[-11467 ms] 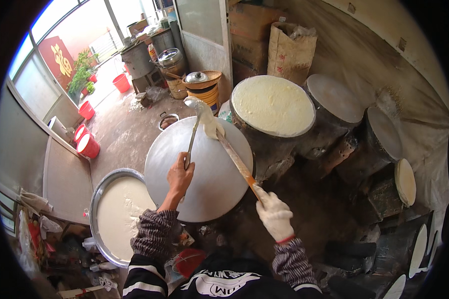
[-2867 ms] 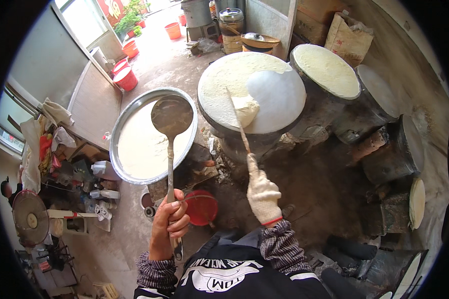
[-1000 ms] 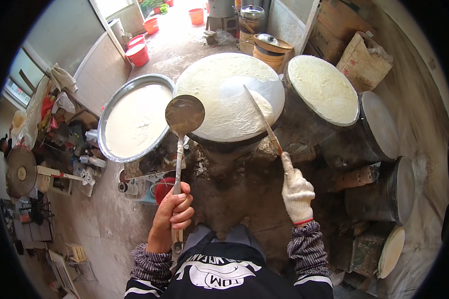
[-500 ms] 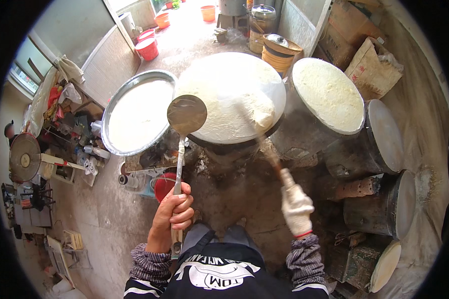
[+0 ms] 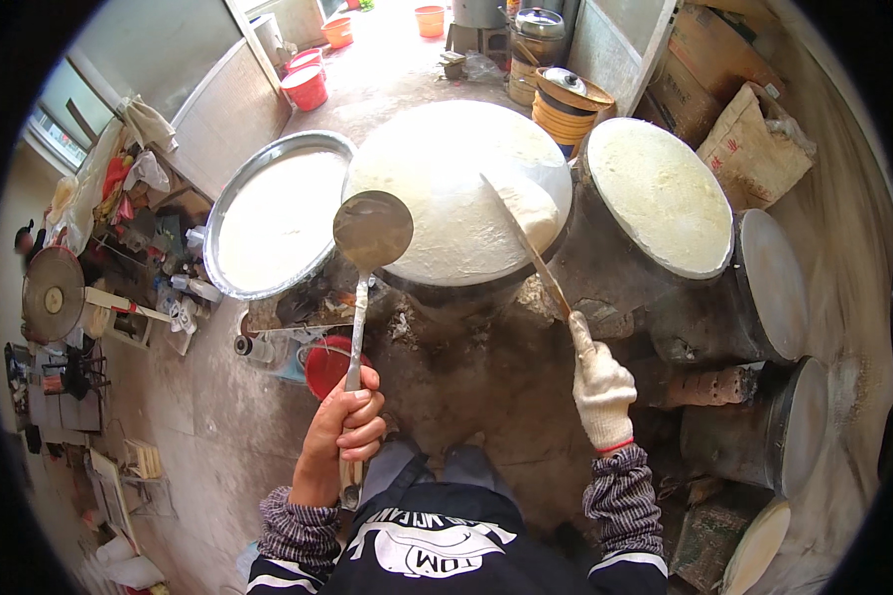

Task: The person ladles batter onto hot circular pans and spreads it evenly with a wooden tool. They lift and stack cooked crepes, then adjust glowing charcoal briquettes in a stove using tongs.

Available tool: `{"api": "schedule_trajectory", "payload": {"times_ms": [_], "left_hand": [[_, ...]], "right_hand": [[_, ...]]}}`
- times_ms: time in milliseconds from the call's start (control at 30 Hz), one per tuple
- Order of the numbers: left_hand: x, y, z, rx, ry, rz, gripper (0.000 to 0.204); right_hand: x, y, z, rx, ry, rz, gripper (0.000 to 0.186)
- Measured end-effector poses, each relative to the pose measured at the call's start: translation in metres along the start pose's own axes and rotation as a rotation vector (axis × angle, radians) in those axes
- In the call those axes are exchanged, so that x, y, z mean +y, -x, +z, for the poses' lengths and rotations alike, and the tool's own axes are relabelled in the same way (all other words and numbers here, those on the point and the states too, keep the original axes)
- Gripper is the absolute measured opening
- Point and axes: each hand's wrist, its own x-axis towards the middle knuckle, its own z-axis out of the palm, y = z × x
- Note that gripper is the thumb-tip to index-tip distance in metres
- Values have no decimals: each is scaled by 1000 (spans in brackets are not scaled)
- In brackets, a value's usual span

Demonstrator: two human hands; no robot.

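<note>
My bare left hand (image 5: 343,428) is closed around the long handle of a metal ladle (image 5: 372,233). The ladle's round bowl hangs over the near left rim of a large round griddle (image 5: 466,253) coated with a pale layer of batter. On my right hand (image 5: 605,389) is a white knit glove; its fingers grip a long, flat spatula (image 5: 532,254), the index finger stretched along the handle. The blade reaches over the griddle, against a soft pale lump of batter or dough (image 5: 534,216) near the right side. A wide metal basin (image 5: 230,283) of creamy batter stands to the left.
Right of the griddle is another round pan (image 5: 729,253) with a pale layer on it. Several drum-like stands (image 5: 729,416) line the right side. Below the basin sits a red bucket (image 5: 329,369). Stacked baskets (image 5: 566,119) stand behind, cardboard boxes (image 5: 714,59) at the back right.
The spatula, blurred by motion before, is now sharp, its blade angled up and left. My right hand has shifted slightly right and up. The ladle stays almost in place.
</note>
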Motion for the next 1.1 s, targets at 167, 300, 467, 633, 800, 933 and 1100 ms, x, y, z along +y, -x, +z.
{"api": "schedule_trajectory", "payload": {"times_ms": [167,300,467,633,800,933,1100], "left_hand": [[2,0,1,48,-2,14,15],[5,-5,-1,48,7,-13,16],[26,-20,-12,46,31,-63,15],[58,-45,-14,7,-22,-86,13],[79,-73,-15,-15,-102,-163,13],[86,-88,-20,-69,-62,-249,13],[102,-88,-27,-2,-67,-216,18]], "right_hand": [[30,-47,32,25,249,18,77],[38,-130,52,-73,135,160,67],[3,-140,2,240,-953,132,49],[-22,-46,-2,272,-733,321,52],[-24,-92,43,-38,-94,601,45],[-31,-138,45,-235,-452,806,50],[-67,-121,-4,-236,-737,819,49]]}}
